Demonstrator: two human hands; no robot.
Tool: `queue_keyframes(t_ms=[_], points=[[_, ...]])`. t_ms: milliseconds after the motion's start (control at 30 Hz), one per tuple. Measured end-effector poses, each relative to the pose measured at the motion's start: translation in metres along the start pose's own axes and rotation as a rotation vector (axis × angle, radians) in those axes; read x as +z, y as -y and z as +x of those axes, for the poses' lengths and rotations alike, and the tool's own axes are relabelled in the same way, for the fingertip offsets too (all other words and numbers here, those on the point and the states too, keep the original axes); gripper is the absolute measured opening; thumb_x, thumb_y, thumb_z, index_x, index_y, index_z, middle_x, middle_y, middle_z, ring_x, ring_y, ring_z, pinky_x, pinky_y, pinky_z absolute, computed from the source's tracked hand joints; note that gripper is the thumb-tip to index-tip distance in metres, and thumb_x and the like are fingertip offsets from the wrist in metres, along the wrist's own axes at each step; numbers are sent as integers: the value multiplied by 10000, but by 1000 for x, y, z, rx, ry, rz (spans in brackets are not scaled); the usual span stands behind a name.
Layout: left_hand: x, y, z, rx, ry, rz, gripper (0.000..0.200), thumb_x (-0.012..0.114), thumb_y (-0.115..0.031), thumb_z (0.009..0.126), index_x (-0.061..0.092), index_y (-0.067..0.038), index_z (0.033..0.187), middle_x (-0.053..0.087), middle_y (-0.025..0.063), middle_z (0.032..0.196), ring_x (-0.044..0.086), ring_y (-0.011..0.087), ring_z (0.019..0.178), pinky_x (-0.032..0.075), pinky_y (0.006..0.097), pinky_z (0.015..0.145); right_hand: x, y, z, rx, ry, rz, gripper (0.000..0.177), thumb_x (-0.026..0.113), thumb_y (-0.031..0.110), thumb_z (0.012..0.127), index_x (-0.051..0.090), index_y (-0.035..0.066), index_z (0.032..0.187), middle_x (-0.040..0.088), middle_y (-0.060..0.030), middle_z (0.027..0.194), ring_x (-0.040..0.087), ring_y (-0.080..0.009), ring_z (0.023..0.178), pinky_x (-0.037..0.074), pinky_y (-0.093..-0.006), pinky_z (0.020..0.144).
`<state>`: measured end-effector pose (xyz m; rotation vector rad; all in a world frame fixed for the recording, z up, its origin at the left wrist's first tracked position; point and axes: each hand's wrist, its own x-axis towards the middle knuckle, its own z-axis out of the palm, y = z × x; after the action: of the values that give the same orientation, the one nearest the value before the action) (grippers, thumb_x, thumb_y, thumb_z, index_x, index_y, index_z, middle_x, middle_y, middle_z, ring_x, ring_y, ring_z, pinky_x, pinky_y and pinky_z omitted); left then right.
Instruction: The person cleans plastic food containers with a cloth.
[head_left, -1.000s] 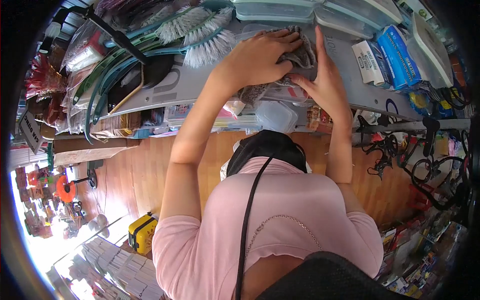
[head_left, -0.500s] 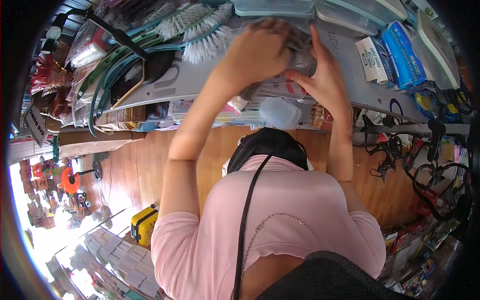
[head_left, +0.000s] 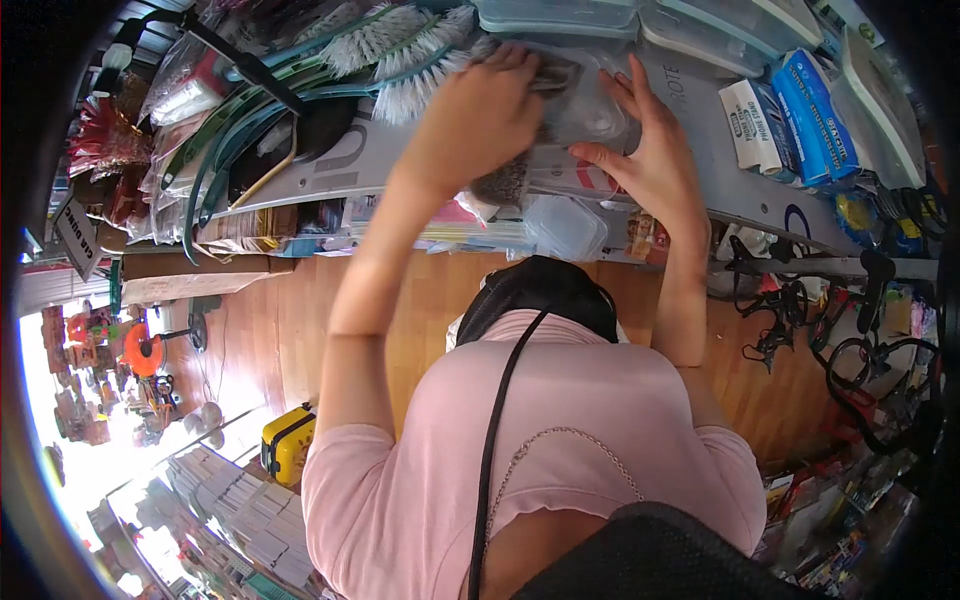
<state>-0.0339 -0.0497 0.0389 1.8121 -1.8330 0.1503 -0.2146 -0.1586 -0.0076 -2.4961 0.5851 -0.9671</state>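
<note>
My left hand (head_left: 475,125) is closed over a crumpled grey-brown cloth (head_left: 500,185), part of which shows below the palm. The hand lies over the left side of a clear plastic container (head_left: 592,118) on the grey shelf. At the container's right side is my right hand (head_left: 645,150), open, fingers spread upward and thumb stretched toward the container. White-bristled brushes (head_left: 408,85) with blue-green handles lie just left of my left hand.
Clear lidded boxes (head_left: 555,15) line the shelf's back. On the right stand a blue box (head_left: 815,115) and a white phone stand box (head_left: 752,125). More packaged goods (head_left: 565,228) sit below the shelf edge. A yellow suitcase (head_left: 288,445) stands on the wooden floor.
My left hand has moved left with the cloth, uncovering more of the clear container. My right hand stays nearly in place, its fingers bent a little differently.
</note>
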Motion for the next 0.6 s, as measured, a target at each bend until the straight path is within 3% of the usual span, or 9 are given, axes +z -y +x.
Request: queue_keyframes(t_ms=[67, 100, 167, 200, 267, 367, 433, 533, 600], points=[[13, -23, 19, 105, 259, 400, 415, 520, -102, 771, 620, 73, 1133, 618, 238, 1178, 588, 347, 1131, 452, 414, 981, -3, 2, 0, 106, 51, 52, 1145, 814, 486, 648, 206, -47, 1459, 595, -126, 1287, 501, -386, 1219, 372, -421, 1052], [22, -34, 20, 101, 252, 402, 415, 520, -102, 771, 620, 73, 1133, 618, 238, 1178, 588, 347, 1131, 452, 414, 981, -4, 3, 1, 98, 52, 49, 1145, 814, 486, 648, 206, -47, 1459, 595, -126, 1287, 501, -386, 1219, 372, -421, 1052], [36, -54, 6, 125, 12, 276, 406, 539, -104, 762, 611, 96, 1107, 629, 231, 1152, 600, 334, 1112, 450, 408, 988, -6, 5, 1, 305, 132, 69, 1157, 827, 476, 635, 206, -42, 1463, 605, -125, 1270, 491, -382, 1232, 373, -418, 1053], [32, -53, -1, 121, 7, 278, 406, 539, -104, 762, 611, 96, 1107, 629, 231, 1152, 600, 334, 1112, 450, 408, 988, -5, 4, 1, 299, 134, 69, 1157, 827, 476, 635, 206, -42, 1463, 605, -125, 1270, 491, -382, 1232, 373, -418, 1053], [14, -39, -22, 170, -63, 70, 408, 543, -95, 760, 611, 74, 1124, 634, 213, 1157, 595, 340, 1118, 447, 410, 1000, 0, 0, -1, 118, 37, 78, 1127, 863, 263, 637, 173, 77, 1508, 566, -97, 1338, 444, -286, 1323, 383, -380, 1056], [-11, -17, -39, -2, -49, 154, 406, 539, -113, 765, 620, 66, 1120, 632, 219, 1164, 611, 329, 1099, 458, 408, 991, -3, 2, 1, 55, 38, 75, 1170, 836, 442, 629, 176, -11, 1482, 584, -97, 1311, 471, -346, 1272, 360, -413, 1070], [-15, -12, -38, -165, -49, 176, 409, 511, -108, 796, 604, 58, 1157, 617, 229, 1184, 576, 372, 1131, 434, 414, 1009, -1, 1, 0, 48, 31, 62, 1173, 835, 444, 628, 172, -7, 1484, 581, -92, 1317, 471, -346, 1272, 359, -413, 1069], [8, -22, -11, -195, -48, 270, 423, 518, -136, 794, 589, 97, 1140, 594, 275, 1191, 569, 391, 1135, 431, 430, 1004, 0, 0, 0, 61, 41, 61, 1159, 837, 419, 633, 173, 2, 1487, 582, -94, 1315, 472, -349, 1270, 360, -414, 1065], [46, -35, 7, -182, -200, 374, 446, 530, -147, 777, 575, 130, 1123, 577, 309, 1188, 568, 405, 1132, 429, 448, 999, -2, 2, 0, 78, 49, 80, 1143, 841, 391, 640, 177, 7, 1488, 587, -102, 1308, 473, -351, 1268, 361, -416, 1062]])
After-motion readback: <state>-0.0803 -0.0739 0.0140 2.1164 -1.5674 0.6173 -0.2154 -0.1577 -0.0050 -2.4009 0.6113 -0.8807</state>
